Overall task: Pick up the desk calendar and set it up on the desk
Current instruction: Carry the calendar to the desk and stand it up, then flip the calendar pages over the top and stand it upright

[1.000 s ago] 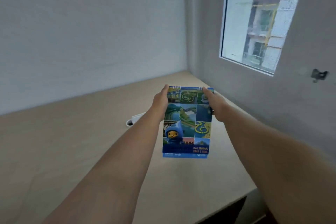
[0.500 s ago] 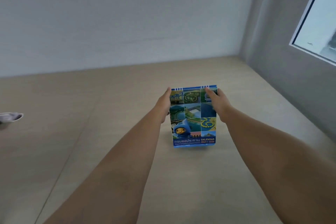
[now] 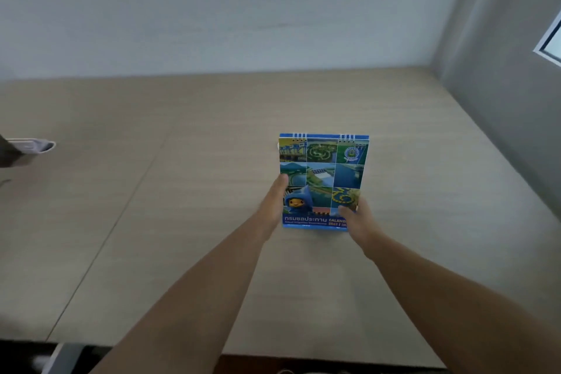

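Observation:
The desk calendar (image 3: pixel 322 173) is a blue spiral-bound stand with a grid of photos and a cartoon mascot on its cover. It stands upright on the light wooden desk (image 3: pixel 182 222), right of the middle, spiral at the top, cover facing me. My left hand (image 3: pixel 273 206) grips its lower left edge, thumb on the cover. My right hand (image 3: pixel 355 220) grips its lower right corner and hides part of the printed title. Its back side is hidden.
A white wall runs along the desk's far edge and a grey wall (image 3: pixel 501 130) along its right side, with a window corner (image 3: pixel 551 42) at upper right. A pale object (image 3: pixel 33 146) lies at the desk's far left. The desk's near edge (image 3: pixel 182 349) is at the bottom.
My view has swung left and down. Both hands have slid from the calendar's top corners to its lower edges, and the calendar has gone from held in the air to standing on the desk.

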A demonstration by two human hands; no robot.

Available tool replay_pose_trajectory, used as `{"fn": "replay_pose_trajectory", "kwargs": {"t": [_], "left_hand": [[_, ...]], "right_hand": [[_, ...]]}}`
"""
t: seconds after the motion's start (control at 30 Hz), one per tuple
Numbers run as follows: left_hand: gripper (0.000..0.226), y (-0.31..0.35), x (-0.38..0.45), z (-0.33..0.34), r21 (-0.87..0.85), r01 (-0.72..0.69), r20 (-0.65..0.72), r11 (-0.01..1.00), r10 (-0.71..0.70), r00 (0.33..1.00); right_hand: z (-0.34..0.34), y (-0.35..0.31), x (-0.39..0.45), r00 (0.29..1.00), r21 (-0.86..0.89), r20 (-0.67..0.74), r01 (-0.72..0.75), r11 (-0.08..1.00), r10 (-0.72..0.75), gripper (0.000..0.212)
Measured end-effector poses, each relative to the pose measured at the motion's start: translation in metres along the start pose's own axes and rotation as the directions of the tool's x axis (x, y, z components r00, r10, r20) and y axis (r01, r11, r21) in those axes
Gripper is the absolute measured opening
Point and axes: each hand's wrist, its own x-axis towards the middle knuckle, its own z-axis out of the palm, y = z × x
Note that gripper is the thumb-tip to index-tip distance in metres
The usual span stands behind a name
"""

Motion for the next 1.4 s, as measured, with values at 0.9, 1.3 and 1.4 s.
{"fn": "replay_pose_trajectory", "kwargs": {"t": [0.9, 1.3, 1.4], "left_hand": [[0.066, -0.041, -0.037, 0.002, 0.187, -0.005, 0.02, 0.982, 0.001, 1.0], [0.034, 0.096, -0.085, -0.031, -0.069, -0.235, -0.171, 0.97, 0.22, 0.96], [0.045, 0.142, -0.068, -0.018, -0.03, -0.333, -0.153, 0.942, 0.325, 0.933]], "right_hand": [[-0.009, 0.014, -0.033, 0.996, 0.015, 0.083, -0.019, 1.0, 0.018, 0.086], [-0.077, -0.123, -0.083, 0.96, 0.429, -0.036, 0.267, 0.863, -0.279, 0.033], [-0.079, -0.168, -0.056, 0.926, 0.348, -0.005, 0.356, 0.867, -0.378, 0.041]]}}
